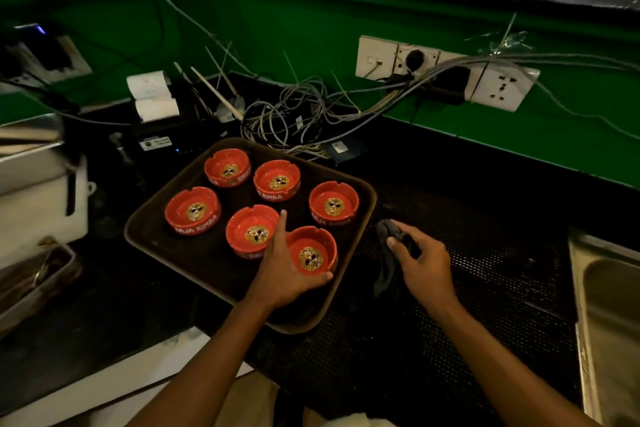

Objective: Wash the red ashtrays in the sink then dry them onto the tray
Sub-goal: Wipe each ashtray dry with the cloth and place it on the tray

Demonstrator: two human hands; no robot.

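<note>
Red ashtray [313, 253] on tray [367, 198] gripped by left hand [287, 270]; right hand [424, 262] clutches cloth [388, 270].

My left hand [284, 274] grips the nearest red ashtray [313, 251] on the brown tray [166, 246], thumb along its near rim, index finger pointing up past its left side. Five more ashtrays sit on the tray: one just at ten o'clock of mine [252, 230], one far left [192, 210], and three across the back [227, 167] [277, 179] [334, 203]. At three o'clock, just off the tray, my right hand [420, 262] holds a dark cloth [389, 263] on the black mesh surface [485, 253]. Steel sink [609, 305] at the far right edge. Tangled cables [294, 114] at twelve o'clock.
</note>
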